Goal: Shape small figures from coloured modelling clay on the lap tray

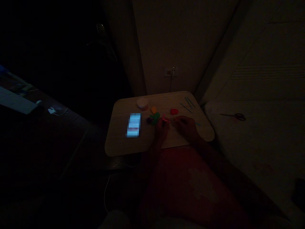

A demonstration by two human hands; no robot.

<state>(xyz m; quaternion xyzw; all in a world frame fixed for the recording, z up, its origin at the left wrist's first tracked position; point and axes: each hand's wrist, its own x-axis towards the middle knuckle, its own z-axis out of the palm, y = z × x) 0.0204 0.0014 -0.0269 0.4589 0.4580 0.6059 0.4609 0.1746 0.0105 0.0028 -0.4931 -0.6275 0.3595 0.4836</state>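
Note:
My left hand (162, 128) is closed on a small pink clay-like piece (166, 120) with narrow points sticking out, above the small wooden table (119, 140). To its right, my right hand (188, 127) has its fingers drawn together near the tabletop. What its fingertips hold, if anything, is too dark to make out. Just beyond my hands lies a red lump (174, 111). A green lump (155, 118) sits beside my left hand, with a dark purple lump (149, 120) against its left side and an orange lump (153, 110) behind it.
A lit phone (133, 125) lies on the table's left. Behind it stands a round lidded tub (142, 103). Several thin green sticks (188, 103) lie at the far right. Scissors (234, 116) rest on the pale surface beyond the table, and a wall socket (171, 72) is behind.

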